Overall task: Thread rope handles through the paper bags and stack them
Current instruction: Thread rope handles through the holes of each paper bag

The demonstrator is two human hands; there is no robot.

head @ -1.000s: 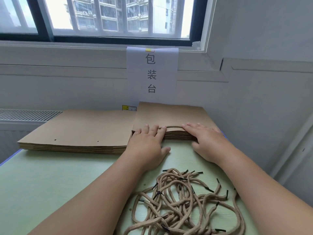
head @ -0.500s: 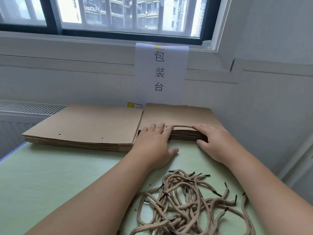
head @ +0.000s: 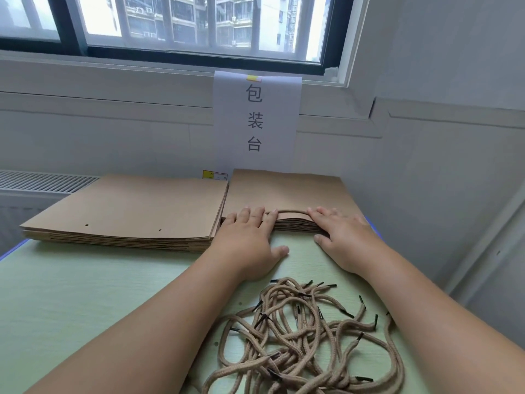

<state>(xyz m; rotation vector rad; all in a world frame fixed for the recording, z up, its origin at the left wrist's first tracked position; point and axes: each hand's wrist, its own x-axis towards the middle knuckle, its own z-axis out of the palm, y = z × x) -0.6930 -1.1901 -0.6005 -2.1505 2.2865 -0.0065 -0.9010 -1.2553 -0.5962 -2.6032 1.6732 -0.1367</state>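
Note:
Two stacks of flat brown paper bags lie at the back of the green table. The left stack (head: 133, 206) shows two punched holes and no handles. On the right stack (head: 287, 189) a rope handle (head: 292, 212) arches along the near edge of the top bag. My left hand (head: 247, 237) rests flat on that stack's near left edge, fingers straight. My right hand (head: 341, 234) presses flat on its near right edge. A tangled pile of tan ropes (head: 306, 336) with black tips lies in front of me, between my forearms.
A white paper sign (head: 255, 120) with printed characters hangs on the wall behind the stacks, below the window. A radiator grille (head: 42, 182) runs along the far left. The green table (head: 71, 294) ends at a wall on the right.
My hands have stayed on the right stack's near edge. The view has shifted slightly, and the rope handle between my hands now shows more plainly.

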